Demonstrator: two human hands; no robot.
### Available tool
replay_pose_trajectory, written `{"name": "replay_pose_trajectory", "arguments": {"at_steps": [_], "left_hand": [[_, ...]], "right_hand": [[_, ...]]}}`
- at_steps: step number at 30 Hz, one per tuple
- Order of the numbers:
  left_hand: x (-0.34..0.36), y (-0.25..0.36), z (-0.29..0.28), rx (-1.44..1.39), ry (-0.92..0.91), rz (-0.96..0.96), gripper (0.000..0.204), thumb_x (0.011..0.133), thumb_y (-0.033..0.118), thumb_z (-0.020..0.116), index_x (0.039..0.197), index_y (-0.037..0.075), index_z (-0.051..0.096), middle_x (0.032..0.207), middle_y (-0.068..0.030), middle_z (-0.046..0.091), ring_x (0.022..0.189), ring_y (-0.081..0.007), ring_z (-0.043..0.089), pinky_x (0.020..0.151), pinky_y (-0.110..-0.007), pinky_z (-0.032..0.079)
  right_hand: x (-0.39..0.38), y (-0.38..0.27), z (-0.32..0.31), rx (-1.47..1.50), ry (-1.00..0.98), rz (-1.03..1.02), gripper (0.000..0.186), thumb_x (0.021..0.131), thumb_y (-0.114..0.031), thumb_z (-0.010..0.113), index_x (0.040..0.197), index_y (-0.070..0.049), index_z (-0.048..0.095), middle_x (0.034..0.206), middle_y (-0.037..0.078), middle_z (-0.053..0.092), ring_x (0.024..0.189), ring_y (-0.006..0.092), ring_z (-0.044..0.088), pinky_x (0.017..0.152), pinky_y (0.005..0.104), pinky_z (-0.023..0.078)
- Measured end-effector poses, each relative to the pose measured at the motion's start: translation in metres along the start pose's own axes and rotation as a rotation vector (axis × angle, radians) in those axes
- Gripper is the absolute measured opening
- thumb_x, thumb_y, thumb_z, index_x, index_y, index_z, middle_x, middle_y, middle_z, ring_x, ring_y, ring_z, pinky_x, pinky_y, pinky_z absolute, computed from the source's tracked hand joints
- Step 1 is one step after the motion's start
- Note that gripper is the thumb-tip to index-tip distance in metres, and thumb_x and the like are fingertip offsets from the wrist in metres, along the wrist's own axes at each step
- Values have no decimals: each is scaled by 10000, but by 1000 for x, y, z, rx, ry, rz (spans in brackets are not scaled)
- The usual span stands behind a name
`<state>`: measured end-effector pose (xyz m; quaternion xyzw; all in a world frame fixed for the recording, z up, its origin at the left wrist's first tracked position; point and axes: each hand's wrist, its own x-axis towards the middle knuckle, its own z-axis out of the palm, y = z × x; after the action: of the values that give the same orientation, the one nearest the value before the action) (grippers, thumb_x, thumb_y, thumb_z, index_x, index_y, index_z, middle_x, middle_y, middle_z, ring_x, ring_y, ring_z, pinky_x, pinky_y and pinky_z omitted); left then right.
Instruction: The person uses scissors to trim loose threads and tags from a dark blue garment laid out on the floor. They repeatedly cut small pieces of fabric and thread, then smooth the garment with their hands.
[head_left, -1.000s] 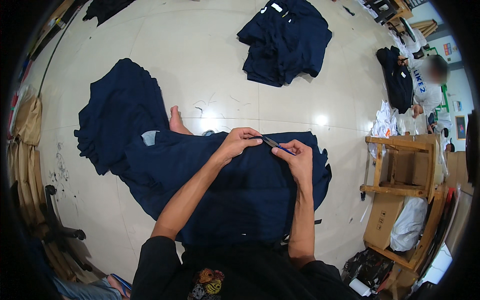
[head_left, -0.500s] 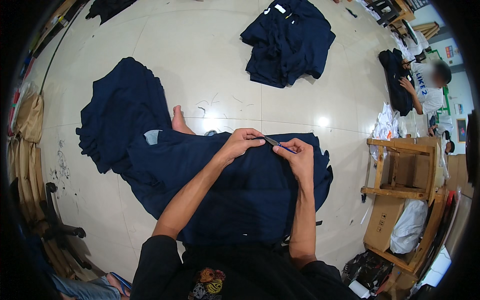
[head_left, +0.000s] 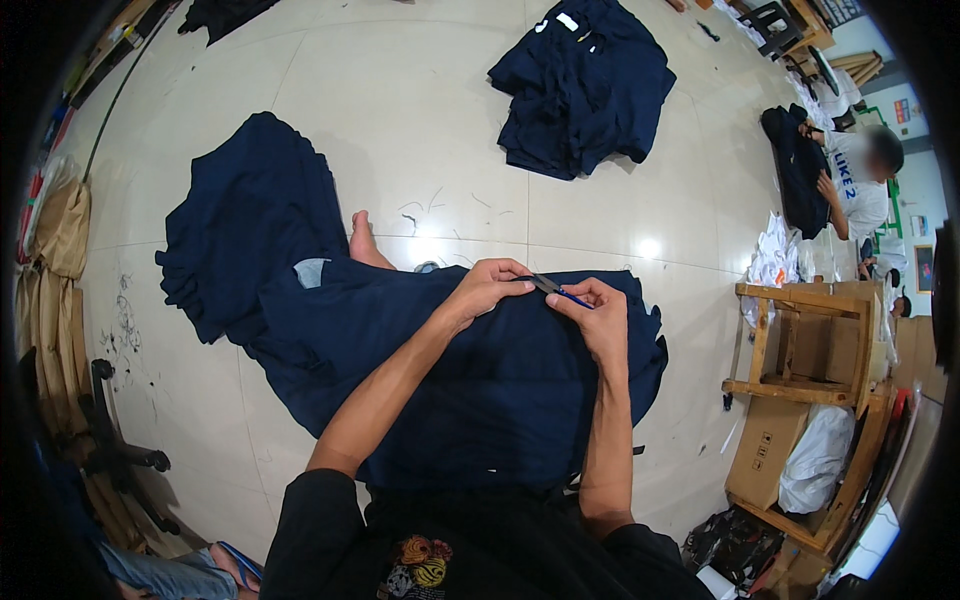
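Dark navy fabric (head_left: 460,390) is spread over my lap, with more layers (head_left: 245,210) lying to the left and a small pale grey patch (head_left: 310,272) showing near them. My left hand (head_left: 485,295) pinches the edge of the fabric near the middle of the view. My right hand (head_left: 600,315) grips small snips (head_left: 553,291) with a blue handle, their blades at the fabric edge beside my left fingertips. My bare foot (head_left: 365,245) sticks out beyond the fabric.
A navy garment pile (head_left: 580,90) lies ahead on the tiled floor (head_left: 420,120). A co-worker (head_left: 855,185) handles dark fabric at the right, near wooden racks (head_left: 805,385) with cardboard and white bags. A chair base (head_left: 130,460) and brown paper (head_left: 65,220) are at the left.
My hands have barely moved at the fabric edge. The view has shifted slightly, and the co-worker's hands have moved on the dark fabric.
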<state>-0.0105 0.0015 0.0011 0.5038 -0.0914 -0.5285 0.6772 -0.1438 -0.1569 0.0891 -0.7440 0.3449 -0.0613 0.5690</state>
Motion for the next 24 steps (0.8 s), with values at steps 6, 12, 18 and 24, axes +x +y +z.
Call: {"name": "replay_pose_trajectory", "arguments": {"at_steps": [6,12,18,24], "left_hand": [[0,0,3,-12,-5,10,199,934,108,768,1099,8,721,993,-55,748,908,-96,679,838,-220,522],[2,-2,2,-8,-2,16,194,930,96,764,1098,9,723,997,-53,746,920,-94,677,843,-221,521],[2,-3,2,0,-19,29,175,946,112,749,1088,25,697,994,-54,737,894,-106,682,820,-222,533],[0,-1,5,10,-13,66,172,946,109,744,1088,25,695,999,-57,731,903,-110,677,821,-223,531]], "right_hand": [[2,4,-1,35,-8,5,224,800,-77,874,903,71,741,774,86,737,680,98,659,623,230,508],[3,2,-1,10,-12,2,243,800,-95,878,910,74,741,762,84,734,681,97,660,617,228,505],[3,3,-3,3,-5,-6,248,793,-98,884,914,69,744,762,81,733,681,94,657,613,229,499],[3,-2,-3,-2,-25,9,244,794,-94,881,911,70,743,769,84,735,685,97,657,616,232,497]]}}
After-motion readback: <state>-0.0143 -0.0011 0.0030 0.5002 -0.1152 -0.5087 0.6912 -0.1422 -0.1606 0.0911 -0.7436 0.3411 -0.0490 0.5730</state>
